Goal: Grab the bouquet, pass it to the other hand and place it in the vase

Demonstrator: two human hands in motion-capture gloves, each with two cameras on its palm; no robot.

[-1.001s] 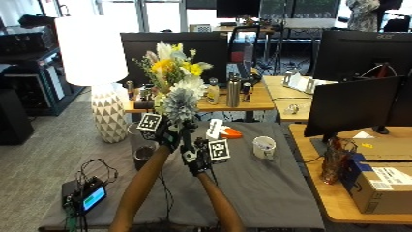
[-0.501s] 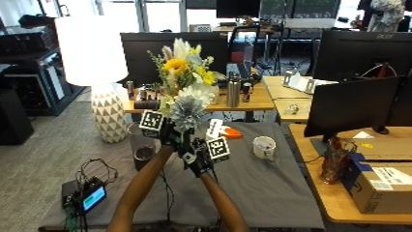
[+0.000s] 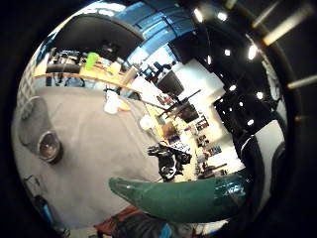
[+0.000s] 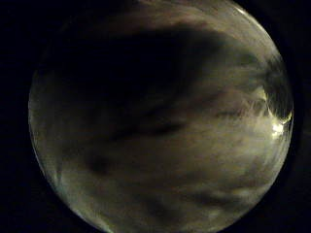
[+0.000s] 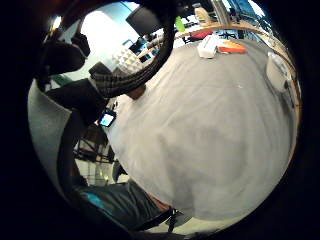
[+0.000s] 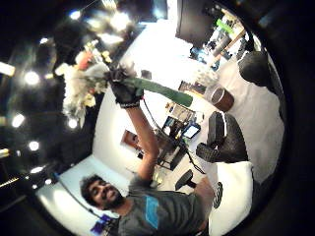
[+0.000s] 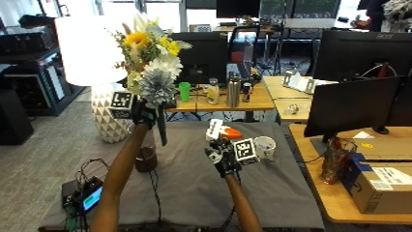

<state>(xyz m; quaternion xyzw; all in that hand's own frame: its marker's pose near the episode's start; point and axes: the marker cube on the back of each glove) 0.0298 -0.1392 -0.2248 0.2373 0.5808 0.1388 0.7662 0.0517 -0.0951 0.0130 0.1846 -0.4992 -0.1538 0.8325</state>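
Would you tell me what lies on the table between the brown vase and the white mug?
In the outside view, only bare grey cloth lies between the vase and the mug; the right hand hovers above that stretch.

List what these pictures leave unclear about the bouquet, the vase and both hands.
- Left hand: its fingers on the bouquet stem are too small in the outside view; the left thumb-side view is only blur.
- Vase: partly behind the left forearm.
- Right hand: finger pose too small to judge.
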